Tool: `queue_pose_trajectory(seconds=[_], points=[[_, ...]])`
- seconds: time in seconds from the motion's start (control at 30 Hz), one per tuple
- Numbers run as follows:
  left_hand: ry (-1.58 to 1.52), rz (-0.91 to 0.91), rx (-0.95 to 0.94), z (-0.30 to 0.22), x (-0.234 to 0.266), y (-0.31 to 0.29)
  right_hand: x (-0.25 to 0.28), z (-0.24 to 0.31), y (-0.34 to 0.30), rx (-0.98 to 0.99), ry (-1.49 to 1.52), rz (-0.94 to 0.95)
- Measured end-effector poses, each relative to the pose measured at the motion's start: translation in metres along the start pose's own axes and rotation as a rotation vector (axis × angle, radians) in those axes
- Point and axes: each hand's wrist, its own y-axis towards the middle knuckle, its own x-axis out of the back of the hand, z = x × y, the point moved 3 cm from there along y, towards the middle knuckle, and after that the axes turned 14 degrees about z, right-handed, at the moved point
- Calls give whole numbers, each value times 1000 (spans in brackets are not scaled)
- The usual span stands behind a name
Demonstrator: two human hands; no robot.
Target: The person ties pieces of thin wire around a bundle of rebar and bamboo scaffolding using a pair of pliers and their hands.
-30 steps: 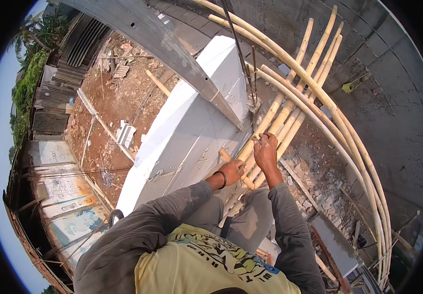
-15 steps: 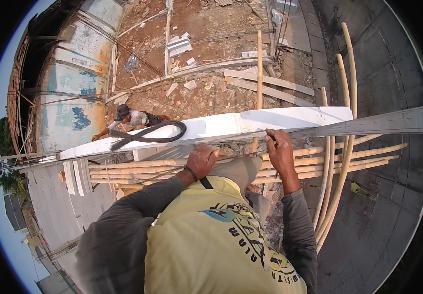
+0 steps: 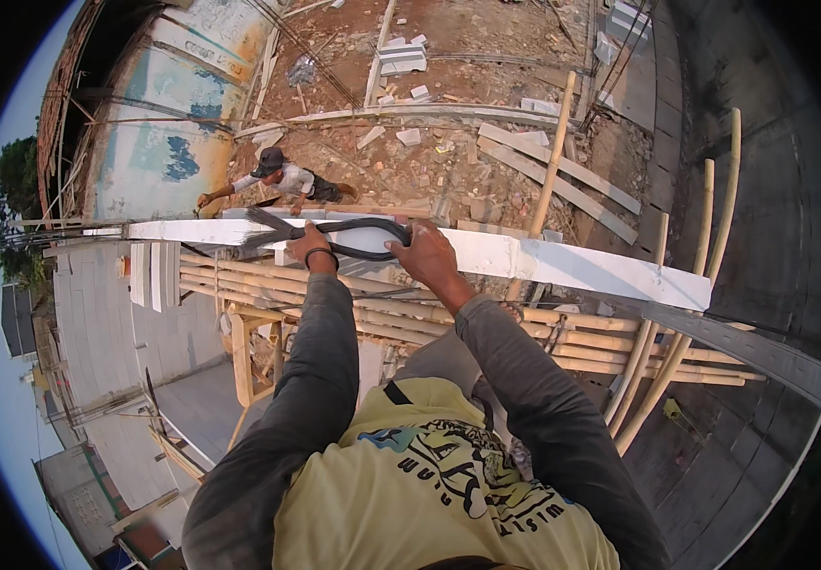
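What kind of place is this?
Probably a building site: bamboo poles run side by side along a narrow white wall, and broken pieces are scattered over the reddish ground.

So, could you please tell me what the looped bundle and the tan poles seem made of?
The looped bundle looks like dull, dark metal wire, as its end splays into thin strands. The tan poles are probably bamboo, fairly smooth, judging by their round, slightly uneven lengths.

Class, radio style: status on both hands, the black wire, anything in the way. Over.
Left hand gripping wire near its splayed ends; right hand gripping its looped end. Wire over white wall. Possible hindrance: person just beyond.
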Motion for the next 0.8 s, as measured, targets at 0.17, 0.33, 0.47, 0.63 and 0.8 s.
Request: queue_pose_trajectory(seconds=[0.17,0.33,0.47,0.63,0.8], points=[[85,19,43,-7,3,4,-6,0,-8,104,40,-188],[28,68,103,-1,-5,15,-1,11,-16,174,-63,-283],[-53,39,219,-2,-18,21,-1,21,-16,209,-149,-301],[-33,-24,363,-14,-21,14,-8,24,-9,78,-99,-106],[-88,21,406,-20,-15,10,16,30,-16,76,-60,-176]])
